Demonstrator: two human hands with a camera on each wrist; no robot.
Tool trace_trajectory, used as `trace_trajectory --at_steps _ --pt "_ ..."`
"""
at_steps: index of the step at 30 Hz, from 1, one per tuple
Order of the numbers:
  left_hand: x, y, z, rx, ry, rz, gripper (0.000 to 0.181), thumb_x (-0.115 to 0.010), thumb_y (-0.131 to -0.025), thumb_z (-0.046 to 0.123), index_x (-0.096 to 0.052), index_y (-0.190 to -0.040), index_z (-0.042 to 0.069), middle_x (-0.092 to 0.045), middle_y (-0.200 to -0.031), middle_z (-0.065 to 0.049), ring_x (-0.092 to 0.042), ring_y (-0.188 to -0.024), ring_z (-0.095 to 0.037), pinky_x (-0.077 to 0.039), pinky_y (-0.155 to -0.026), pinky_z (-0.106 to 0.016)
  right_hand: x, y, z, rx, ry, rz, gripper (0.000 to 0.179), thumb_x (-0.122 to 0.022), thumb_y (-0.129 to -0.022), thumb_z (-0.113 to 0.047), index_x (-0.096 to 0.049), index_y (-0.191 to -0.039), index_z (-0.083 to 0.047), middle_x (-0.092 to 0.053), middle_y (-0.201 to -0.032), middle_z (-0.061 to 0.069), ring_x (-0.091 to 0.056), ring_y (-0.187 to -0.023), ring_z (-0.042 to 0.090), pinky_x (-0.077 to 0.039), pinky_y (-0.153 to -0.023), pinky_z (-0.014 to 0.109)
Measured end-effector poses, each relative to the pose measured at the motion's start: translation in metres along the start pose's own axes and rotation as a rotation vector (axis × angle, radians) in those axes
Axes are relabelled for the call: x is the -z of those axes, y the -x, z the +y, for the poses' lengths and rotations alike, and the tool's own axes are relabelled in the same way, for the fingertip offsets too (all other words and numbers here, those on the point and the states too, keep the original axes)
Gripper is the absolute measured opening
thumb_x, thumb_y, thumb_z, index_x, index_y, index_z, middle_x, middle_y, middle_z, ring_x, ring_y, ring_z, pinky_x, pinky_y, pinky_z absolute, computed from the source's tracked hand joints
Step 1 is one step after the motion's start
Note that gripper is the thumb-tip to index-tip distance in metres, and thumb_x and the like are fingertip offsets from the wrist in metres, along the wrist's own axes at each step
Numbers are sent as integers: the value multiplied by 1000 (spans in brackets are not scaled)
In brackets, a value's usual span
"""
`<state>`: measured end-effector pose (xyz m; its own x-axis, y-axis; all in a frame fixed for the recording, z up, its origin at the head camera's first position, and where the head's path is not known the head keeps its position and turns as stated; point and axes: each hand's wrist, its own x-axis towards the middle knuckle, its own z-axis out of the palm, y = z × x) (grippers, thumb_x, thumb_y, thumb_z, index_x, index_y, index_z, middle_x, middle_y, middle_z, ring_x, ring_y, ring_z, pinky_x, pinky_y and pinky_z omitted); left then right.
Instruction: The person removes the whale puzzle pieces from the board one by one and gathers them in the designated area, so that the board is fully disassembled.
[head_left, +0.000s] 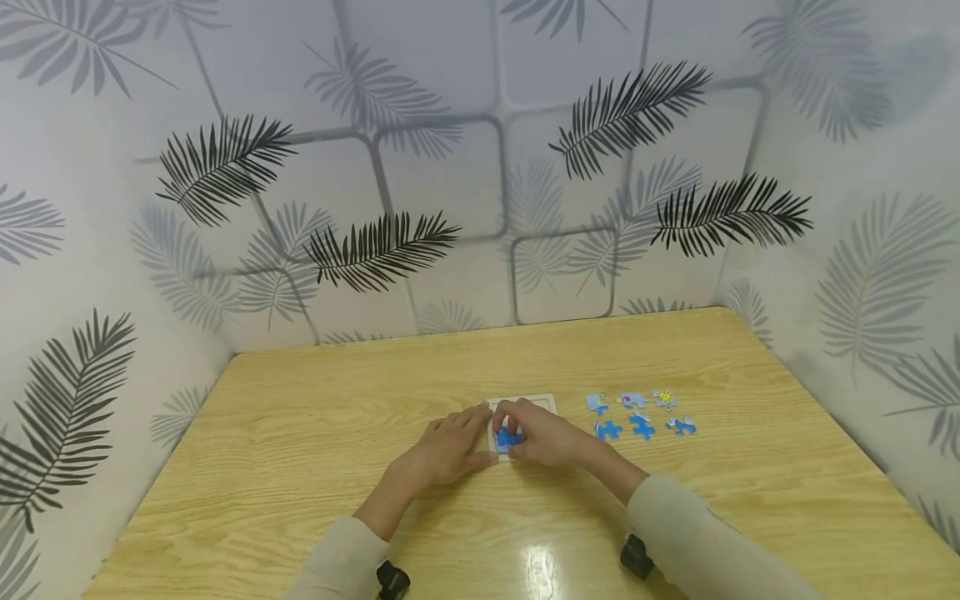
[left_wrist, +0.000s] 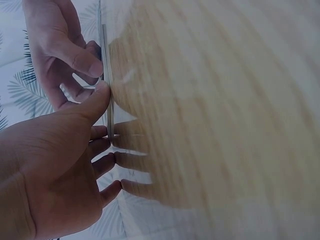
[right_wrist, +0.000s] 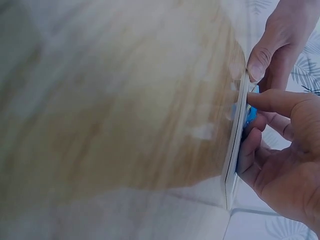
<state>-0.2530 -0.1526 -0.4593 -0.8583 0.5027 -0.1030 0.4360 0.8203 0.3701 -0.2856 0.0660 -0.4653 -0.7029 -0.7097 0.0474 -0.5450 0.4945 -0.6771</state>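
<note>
A small pale puzzle board (head_left: 545, 400) with a raised border lies on the table between the two hands. My left hand (head_left: 450, 446) rests along its left edge, thumb and fingers extended against the border. Over the board, my right hand (head_left: 546, 433) has curled fingers and pinches a blue puzzle piece (head_left: 507, 439) at the lower left of the board. In the right wrist view, blue puzzle piece (right_wrist: 251, 115) shows between thumb and fingers, just at the board's surface. The right palm and fingers hide much of the board.
To the board's right lie several loose puzzle pieces in two rows, among them one with a yellow sun (head_left: 664, 397) and a blue one (head_left: 642, 427). They sit on a glossy wood-grain table (head_left: 337, 400). A leaf-patterned wall covering (head_left: 442, 192) stands behind the table.
</note>
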Motion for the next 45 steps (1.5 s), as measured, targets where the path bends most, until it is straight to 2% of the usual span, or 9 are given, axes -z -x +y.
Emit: trace_trajectory --at_steps 9,16,24,27,33,41,45 --pt "-9 -5 -10 -1 3 5 74 -57 -106 46 -27 -164 11 -26 -171 -13 -29 -154 -40 -23 -121 -64 -2 -3 0 -24 94 13 29 -75 -91 -2 -61 -115 -11 -58 -107 8 -56 -97 19 -53 -81 38" --pt "-2 0 -2 -12 8 -2 71 -58 -106 43 -31 -161 7 -29 -169 -16 -32 -152 -43 -26 -119 -65 -1 -2 -2 -9 153 35 27 -78 -88 -3 -67 -112 -10 -61 -103 7 -56 -95 19 -52 -80 37" --pt "-10 -5 -10 -6 11 0 71 -57 -107 44 -29 -163 11 -27 -171 -12 -29 -154 -40 -24 -121 -64 6 3 2 26 95 79 21 -75 -91 -5 -73 -112 -8 -68 -106 5 -62 -93 19 -54 -79 33" --pt "-14 -7 -13 8 11 4 72 -57 -106 46 -29 -164 13 -26 -171 -10 -29 -155 -38 -24 -121 -62 16 9 2 48 61 105 19 -74 -92 -7 -75 -111 -9 -70 -106 4 -61 -84 16 -52 -73 29" --pt "-14 -8 -12 35 -10 1 74 -57 -105 48 -28 -164 14 -26 -171 -9 -29 -155 -35 -24 -122 -60 42 26 7 60 33 192 17 -76 -93 -8 -76 -110 -11 -69 -104 2 -46 -60 8 -44 -56 24" --pt "-14 -10 -10 54 -3 -6 74 -59 -105 47 -29 -164 14 -26 -172 -8 -28 -156 -34 -24 -123 -58 64 53 21 -10 53 228 19 -79 -92 -8 -76 -110 -13 -68 -108 3 -41 -52 5 -41 -52 24" --pt "-15 -11 -12 55 -5 -7 75 -58 -105 48 -28 -165 15 -25 -172 -8 -27 -156 -33 -23 -123 -58 73 66 27 -11 55 233 20 -78 -93 -8 -75 -111 -12 -68 -109 4 -40 -53 5 -40 -52 25"
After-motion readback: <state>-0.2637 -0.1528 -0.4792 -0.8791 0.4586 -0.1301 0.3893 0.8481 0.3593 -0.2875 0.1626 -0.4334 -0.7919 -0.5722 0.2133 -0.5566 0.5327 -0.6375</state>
